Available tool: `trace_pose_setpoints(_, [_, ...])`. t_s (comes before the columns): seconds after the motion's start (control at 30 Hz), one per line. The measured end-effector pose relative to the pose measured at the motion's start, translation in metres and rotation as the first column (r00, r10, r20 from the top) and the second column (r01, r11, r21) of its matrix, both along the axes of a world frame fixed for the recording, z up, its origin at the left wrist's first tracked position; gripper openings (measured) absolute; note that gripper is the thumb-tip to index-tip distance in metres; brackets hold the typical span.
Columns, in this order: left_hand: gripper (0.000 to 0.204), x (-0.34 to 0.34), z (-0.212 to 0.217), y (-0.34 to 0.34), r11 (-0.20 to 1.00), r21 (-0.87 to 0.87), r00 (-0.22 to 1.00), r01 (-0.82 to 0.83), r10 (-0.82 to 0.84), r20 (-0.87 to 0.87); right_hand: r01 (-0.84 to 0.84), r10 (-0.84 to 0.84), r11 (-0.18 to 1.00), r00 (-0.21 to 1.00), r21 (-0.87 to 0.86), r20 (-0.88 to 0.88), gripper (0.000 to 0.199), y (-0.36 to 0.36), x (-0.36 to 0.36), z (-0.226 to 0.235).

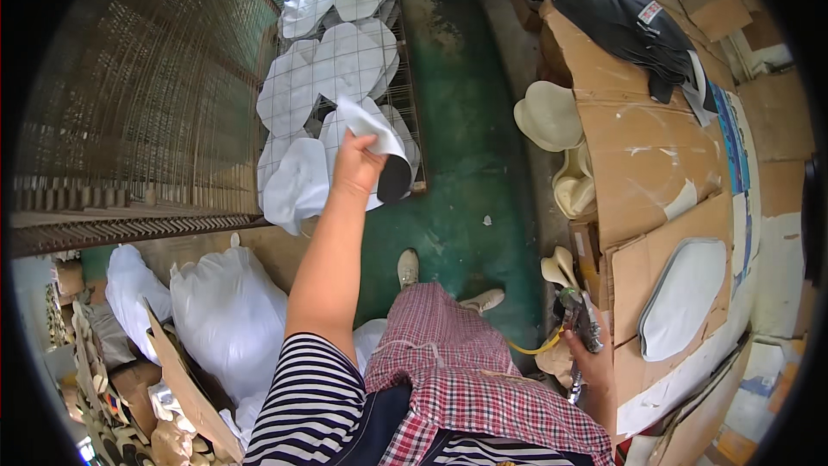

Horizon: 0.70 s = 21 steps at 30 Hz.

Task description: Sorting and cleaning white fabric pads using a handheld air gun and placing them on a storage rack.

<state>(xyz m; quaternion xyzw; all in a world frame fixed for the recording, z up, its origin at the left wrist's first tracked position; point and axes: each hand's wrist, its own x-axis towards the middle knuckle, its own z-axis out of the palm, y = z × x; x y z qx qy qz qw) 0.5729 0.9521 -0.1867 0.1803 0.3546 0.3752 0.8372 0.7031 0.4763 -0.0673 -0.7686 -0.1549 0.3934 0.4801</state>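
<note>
My left hand (358, 164) reaches forward over a wire mesh rack (423, 168), closed on the edge of a thin white sheet piece (366, 123). That piece curls over and shows a black underside. Beneath it, several rounded white sheet pieces (349, 56) lie spread on the mesh, some overlapping. Down at the right, my right hand (591, 367) is wrapped around a spray gun (580, 319), which has a yellow hose (530, 350) attached. Beside the gun, a white rounded pad with a dark edge (686, 298) lies on a cardboard-covered table (642, 160).
Stacked wire racks (138, 103) stand tall on the left. Stuffed white plastic bags (228, 302) sit below them. Cream moulded pieces (549, 116) stick out along the table's left side. A dark garment (617, 22) lies at its far end. The floor (470, 207) is green.
</note>
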Motion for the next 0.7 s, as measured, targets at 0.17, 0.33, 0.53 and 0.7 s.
trace_pose_setpoints(0.17, [0.060, -0.036, -0.043, 0.050, 0.988, 0.101, 0.993, -0.114, 0.112, 0.027, -0.005, 0.005, 1.000, 1.000, -0.010, -0.017, 0.056, 0.030, -0.008, -0.033])
trace_pose_setpoints(0.33, [0.073, -0.104, -0.131, 0.001, 0.998, 0.046, 0.945, -0.054, 0.065, -0.321, -0.114, 0.112, 0.989, 0.993, -0.094, -0.026, 0.058, 0.033, -0.020, -0.032])
trace_pose_setpoints(0.53, [0.080, -0.180, -0.218, -0.060, 0.909, -0.397, 0.687, -0.129, -0.207, -0.696, -0.224, 0.215, 0.967, 0.973, -0.119, -0.082, 0.058, 0.058, -0.028, -0.064])
trace_pose_setpoints(0.7, [0.060, -0.196, -0.246, -0.036, 0.946, -0.323, 0.372, 0.022, -0.308, -0.876, -0.270, 0.248, 0.951, 0.957, -0.149, -0.150, 0.057, 0.086, -0.023, -0.081])
